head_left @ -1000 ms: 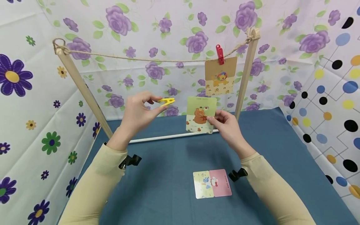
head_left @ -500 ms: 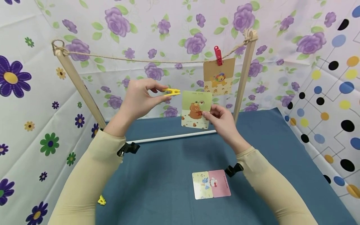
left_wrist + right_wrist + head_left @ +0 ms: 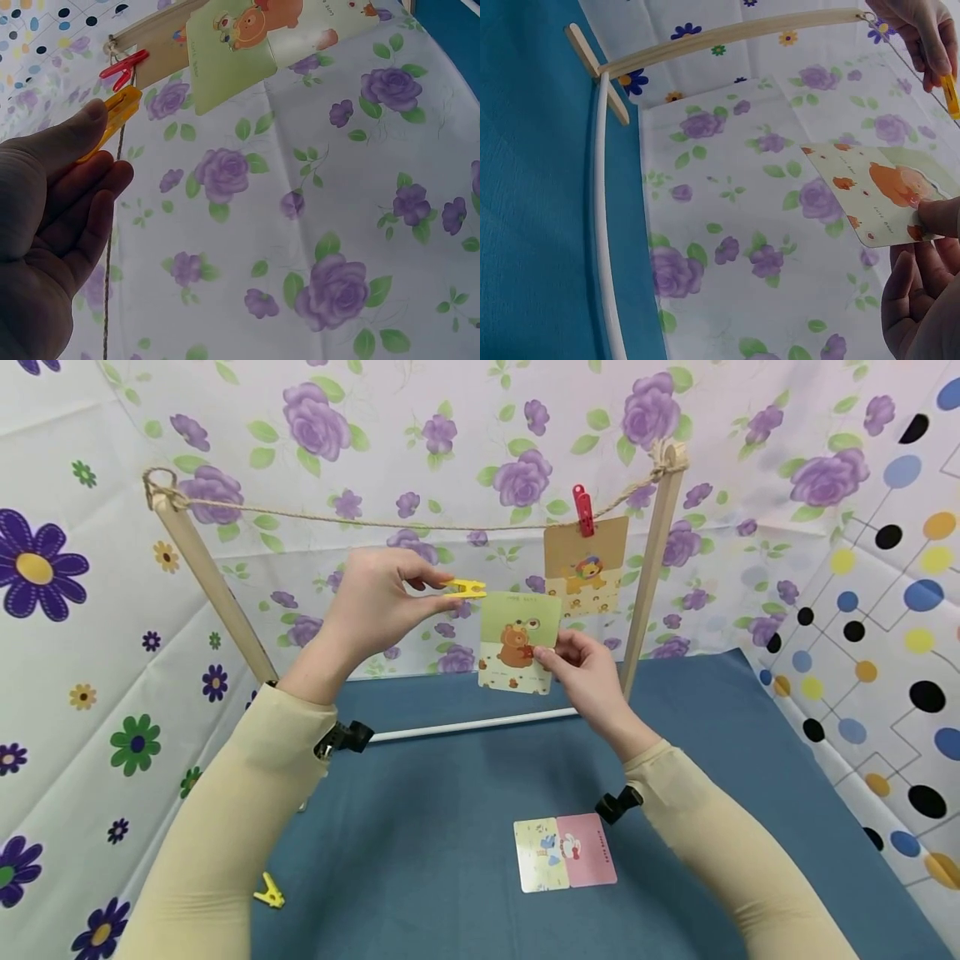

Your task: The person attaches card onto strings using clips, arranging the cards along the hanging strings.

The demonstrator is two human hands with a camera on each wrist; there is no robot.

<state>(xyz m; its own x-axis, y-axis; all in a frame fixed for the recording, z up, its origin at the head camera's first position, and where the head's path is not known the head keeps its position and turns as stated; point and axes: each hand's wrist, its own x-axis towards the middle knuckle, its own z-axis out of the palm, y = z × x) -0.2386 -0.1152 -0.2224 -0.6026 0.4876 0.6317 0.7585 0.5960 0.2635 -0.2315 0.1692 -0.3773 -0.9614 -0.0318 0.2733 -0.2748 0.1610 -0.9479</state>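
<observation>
My left hand (image 3: 382, 597) pinches a yellow clothespin (image 3: 467, 588) between thumb and fingers, its tip close to the top left corner of a green bear card (image 3: 517, 643). That card is held upright by my right hand (image 3: 588, 677), thumb on its front near the right edge. Both sit below the twine line (image 3: 360, 521) strung between two wooden posts. In the left wrist view the clothespin (image 3: 120, 112) overlaps the twine. To the right, a red clothespin (image 3: 583, 512) fixes a brown lion card (image 3: 587, 560) to the line.
A pink and yellow card (image 3: 565, 852) lies on the blue tablecloth (image 3: 420, 827). Another yellow clothespin (image 3: 270, 891) lies by my left sleeve. A wooden post (image 3: 213, 585) stands left, a second post (image 3: 652, 568) right, with a white rod (image 3: 472, 725) low between them.
Both hands have risen; the bear card has shifted left and the yellow clothespin right, so they are now nearly together. The yellow clothespin on the table has come into view beside my left sleeve.
</observation>
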